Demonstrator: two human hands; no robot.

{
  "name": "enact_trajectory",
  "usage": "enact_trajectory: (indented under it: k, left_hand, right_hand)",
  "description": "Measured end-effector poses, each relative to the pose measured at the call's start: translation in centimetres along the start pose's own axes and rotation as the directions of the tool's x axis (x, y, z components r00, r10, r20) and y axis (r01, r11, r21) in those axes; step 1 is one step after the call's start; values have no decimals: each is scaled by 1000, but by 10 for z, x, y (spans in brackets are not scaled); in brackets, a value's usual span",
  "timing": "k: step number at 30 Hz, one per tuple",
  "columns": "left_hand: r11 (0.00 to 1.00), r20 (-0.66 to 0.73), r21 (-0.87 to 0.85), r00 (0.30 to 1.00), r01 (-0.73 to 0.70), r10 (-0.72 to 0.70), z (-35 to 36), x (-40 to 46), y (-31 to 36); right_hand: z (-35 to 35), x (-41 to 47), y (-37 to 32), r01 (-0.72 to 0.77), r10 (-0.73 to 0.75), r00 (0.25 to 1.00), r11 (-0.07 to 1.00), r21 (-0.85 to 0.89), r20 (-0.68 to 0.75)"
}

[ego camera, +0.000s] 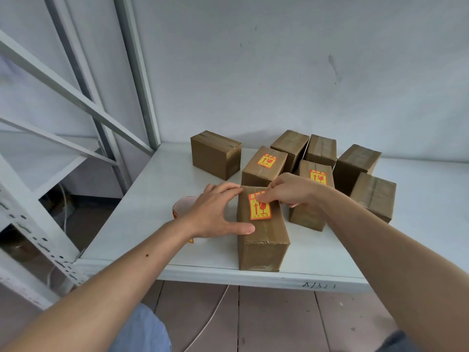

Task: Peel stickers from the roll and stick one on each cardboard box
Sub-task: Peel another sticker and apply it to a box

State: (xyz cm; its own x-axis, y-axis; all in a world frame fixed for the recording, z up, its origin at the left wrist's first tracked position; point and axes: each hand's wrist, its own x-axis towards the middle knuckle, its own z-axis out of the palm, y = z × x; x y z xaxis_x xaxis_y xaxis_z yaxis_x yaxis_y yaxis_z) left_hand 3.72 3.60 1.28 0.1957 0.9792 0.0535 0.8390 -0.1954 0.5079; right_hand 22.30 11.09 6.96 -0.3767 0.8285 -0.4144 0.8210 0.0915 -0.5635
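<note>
A sticker [259, 207] lay on top of the nearest box [262, 237] at the shelf's [142, 207] front edge, the right hand's [289, 190] fingertips pressing its top edge while the left hand [215, 212], fingers spread, steadied the box's left side.

Storeroom or warehouse: slotted white steel racking [38, 232], a shelf [291, 278] edge hand-marked with a code, taped cardboard boxes [215, 154], bare wall.

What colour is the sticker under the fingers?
Yellow with a red border and symbols, seen in the head view.
</note>
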Motion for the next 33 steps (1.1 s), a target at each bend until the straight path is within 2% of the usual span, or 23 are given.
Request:
enact_trajectory:
  k: [11, 18, 24, 29, 33]
  left_hand:
    - [999, -1, 32, 1000, 20, -20, -5, 3, 8]
    - [998, -173, -20, 983, 64, -66, 9, 9, 10]
    - [997, -201, -49, 978, 52, -61, 13, 9, 9]
    - [998, -200, -33, 978, 53, -59, 12, 8, 11]
    - [998, -199, -35, 978, 60, -65, 13, 8, 10]
  right_hand:
    - [11, 2, -1, 15, -14, 997, 1000, 17, -74]
    - [16, 2, 2, 44, -46, 990, 999, -19, -136]
    - [25, 3, 10, 39, -22, 964, 998, 59, -266]
    - [33, 2, 15, 65, -22, 888, 995, 79, -458]
    - [38, 10, 24, 55, 14, 853, 991, 118, -522]
